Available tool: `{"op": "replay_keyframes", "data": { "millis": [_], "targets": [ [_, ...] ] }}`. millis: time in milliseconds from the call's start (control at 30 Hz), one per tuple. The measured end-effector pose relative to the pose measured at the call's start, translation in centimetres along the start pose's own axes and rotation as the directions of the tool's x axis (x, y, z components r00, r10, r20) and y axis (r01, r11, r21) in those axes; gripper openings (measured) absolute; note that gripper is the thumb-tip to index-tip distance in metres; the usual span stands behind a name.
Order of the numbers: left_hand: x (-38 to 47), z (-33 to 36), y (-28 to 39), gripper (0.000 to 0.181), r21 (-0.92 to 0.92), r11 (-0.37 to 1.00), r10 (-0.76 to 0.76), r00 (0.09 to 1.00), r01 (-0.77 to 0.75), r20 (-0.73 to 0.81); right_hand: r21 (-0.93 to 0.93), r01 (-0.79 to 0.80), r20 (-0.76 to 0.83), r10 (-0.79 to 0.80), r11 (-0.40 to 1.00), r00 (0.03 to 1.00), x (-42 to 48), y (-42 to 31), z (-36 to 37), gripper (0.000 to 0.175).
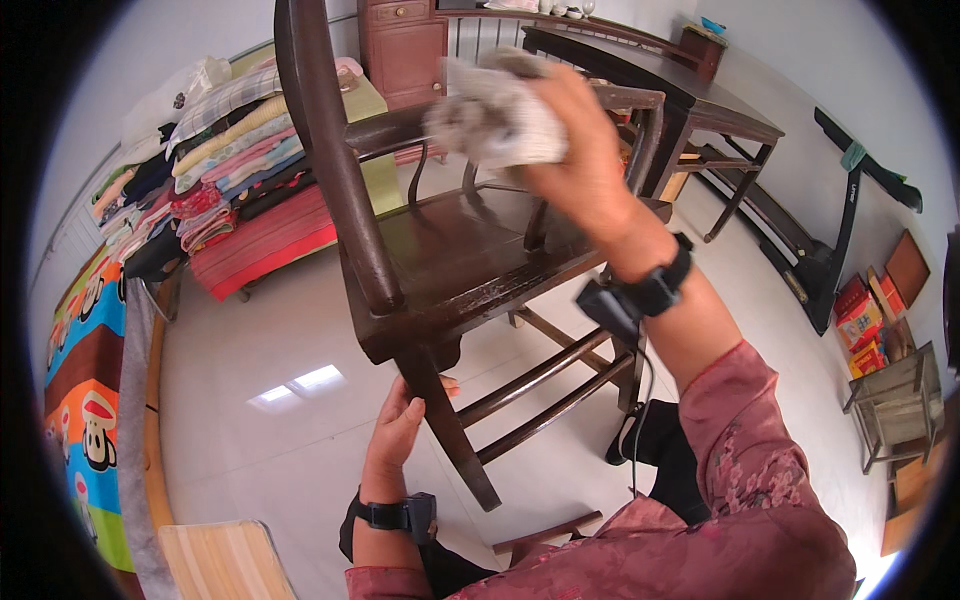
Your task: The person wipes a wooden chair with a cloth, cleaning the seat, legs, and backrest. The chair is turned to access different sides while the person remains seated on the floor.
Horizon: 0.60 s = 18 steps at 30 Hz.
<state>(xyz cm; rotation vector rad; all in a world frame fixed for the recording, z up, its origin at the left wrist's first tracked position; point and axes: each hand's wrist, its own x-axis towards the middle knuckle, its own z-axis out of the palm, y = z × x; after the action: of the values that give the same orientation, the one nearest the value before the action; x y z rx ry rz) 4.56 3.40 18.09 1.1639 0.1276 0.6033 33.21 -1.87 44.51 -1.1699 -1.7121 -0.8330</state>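
A dark brown wooden armchair (465,247) is held tilted before me, its legs off the floor on the near side. My left hand (401,420) is closed round the chair's near left leg, below the seat. A crumpled white and grey cloth (502,116), blurred by motion, is gripped in my right hand (581,150). That hand is raised above the seat, in front of the chair's far armrest; whether the cloth touches the wood cannot be told. Both wrists wear black strapped devices, and a thin cable hangs from the right one.
Folded cloths and clothes (225,150) are stacked on a bed at the left. A dark wooden table (697,105) and a treadmill (817,262) stand at the back right. Nearer are a small worn stool (896,397) and, lower left, a wood-patterned board (225,559).
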Motion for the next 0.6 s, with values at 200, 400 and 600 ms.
{"op": "replay_keyframes", "data": {
  "millis": [200,400,600],
  "targets": [
    [-0.3,0.1,-0.6,0.057,-0.044,0.999,-0.016,1.0,0.015,-0.025,-0.166,0.111,0.145,-0.087,0.98,0.986,3.4,-4.7,7.8,0.05],
    [0.2,0.5,0.0,0.056,0.081,0.997,-0.01,1.0,0.012,-0.022,-0.283,0.178,0.166,-0.134,0.943,0.977,2.5,-0.1,4.5,0.048],
    [0.4,0.9,0.4,0.056,0.093,0.995,-0.025,0.997,0.031,-0.068,-0.289,0.17,0.126,-0.138,0.942,0.982,1.5,4.5,0.0,0.053]
  ]
}}
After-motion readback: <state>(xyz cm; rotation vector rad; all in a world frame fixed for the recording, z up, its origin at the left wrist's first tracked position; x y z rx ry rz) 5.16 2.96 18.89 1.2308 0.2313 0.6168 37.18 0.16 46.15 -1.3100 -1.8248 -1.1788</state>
